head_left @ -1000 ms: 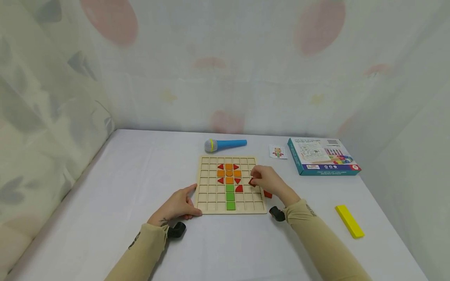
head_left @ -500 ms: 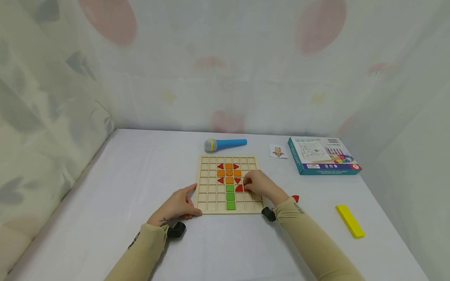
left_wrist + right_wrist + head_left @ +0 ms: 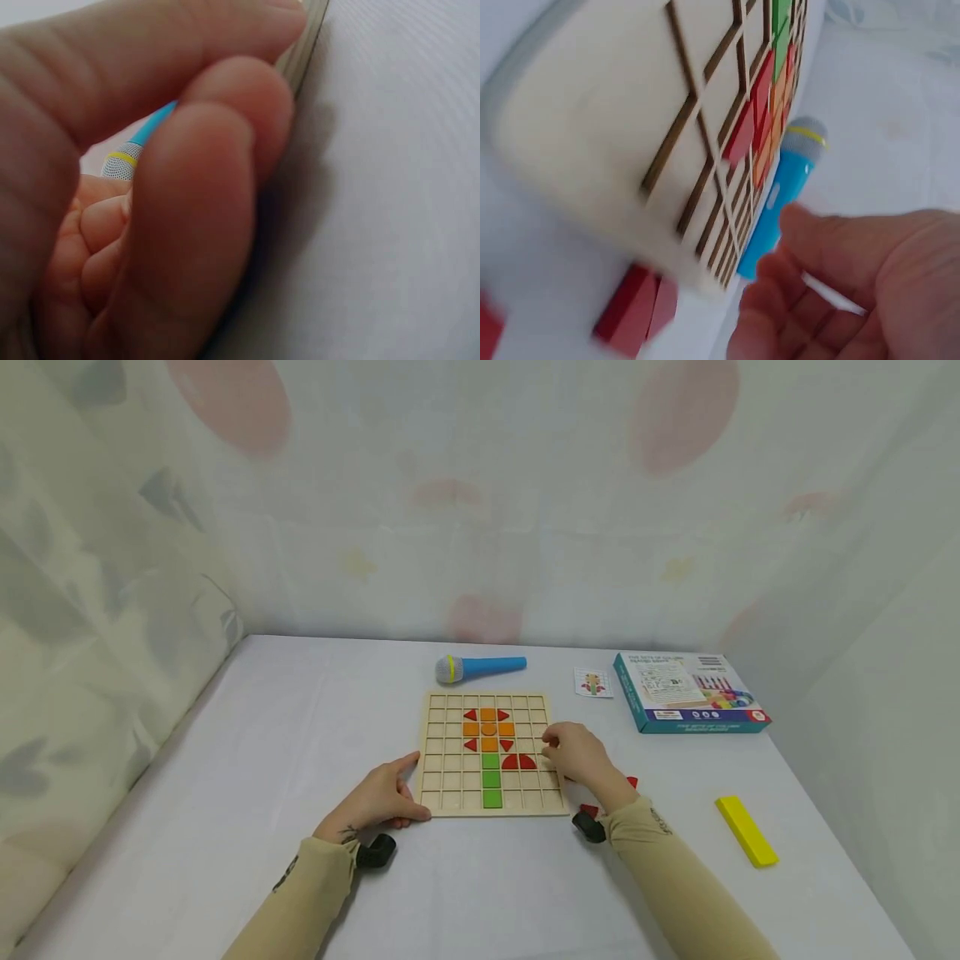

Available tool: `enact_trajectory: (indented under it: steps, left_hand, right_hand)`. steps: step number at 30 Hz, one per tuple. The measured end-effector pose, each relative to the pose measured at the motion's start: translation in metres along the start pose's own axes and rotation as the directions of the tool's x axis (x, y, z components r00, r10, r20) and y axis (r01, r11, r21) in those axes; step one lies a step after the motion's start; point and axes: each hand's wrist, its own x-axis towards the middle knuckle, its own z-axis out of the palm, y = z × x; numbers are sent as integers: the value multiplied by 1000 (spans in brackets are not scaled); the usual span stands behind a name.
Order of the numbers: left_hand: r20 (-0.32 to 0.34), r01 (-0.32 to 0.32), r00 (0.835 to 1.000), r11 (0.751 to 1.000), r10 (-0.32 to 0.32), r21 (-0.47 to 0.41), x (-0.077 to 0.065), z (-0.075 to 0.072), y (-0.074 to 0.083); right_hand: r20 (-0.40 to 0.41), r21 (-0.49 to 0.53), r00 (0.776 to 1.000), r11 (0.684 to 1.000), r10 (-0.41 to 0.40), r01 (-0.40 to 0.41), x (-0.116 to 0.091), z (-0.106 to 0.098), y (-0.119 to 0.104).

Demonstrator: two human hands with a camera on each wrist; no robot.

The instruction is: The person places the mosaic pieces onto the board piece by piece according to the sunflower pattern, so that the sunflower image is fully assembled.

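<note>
A light wooden grid board (image 3: 453,781) lies on the white table, bearing orange, green and red flat pieces. My left hand (image 3: 382,795) touches the board's left side, the index finger on the edge and the thumb at the near corner. In the left wrist view its other fingers (image 3: 195,217) are curled in below the thumb. Two red quarter-circle pieces (image 3: 527,762) sit side by side, right of the top green square (image 3: 491,762). Just right of them, over the board's right edge, is my right hand (image 3: 583,758), its fingers loosely bent with nothing between them.
Loose red pieces (image 3: 634,309) lie right of the board, partly behind my right wrist. A toy microphone (image 3: 487,667) and a small pattern card (image 3: 593,683) lie beyond it. At the right are a game box (image 3: 686,693) and a yellow bar (image 3: 747,832).
My right hand brought a red piece in to the left, set it beside the first red quarter-circle, let go and drew back to the right. The left hand has stayed put.
</note>
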Motion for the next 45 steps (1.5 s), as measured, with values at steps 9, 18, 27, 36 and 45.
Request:
enact_trajectory:
  steps: [9,18,27,36,45]
  left_hand:
    - [0,-12,1000,1000,12,-2,-1,-2,0]
    - [-7,7,1000,1000,-7,-3,-3,-3,2]
    - [-2,-5,1000,1000,5,1,-3,-3,1]
    - [0,-10,1000,1000,10,-11,-2,-2,1]
    - [13,-9,1000,1000,10,-21,-2,-1,3]
  right_hand:
    - [28,-29,980,981,195,-194,-20,-9,32]
    - [36,-43,984,984,173,-172,-27,6,37]
    - [72,43,974,975,214,-217,-30,1,37]
    - [10,250,999,967,53,-54,-22,-6,18]
    - [-16,380,1000,925,-23,27,-15,4,-18]
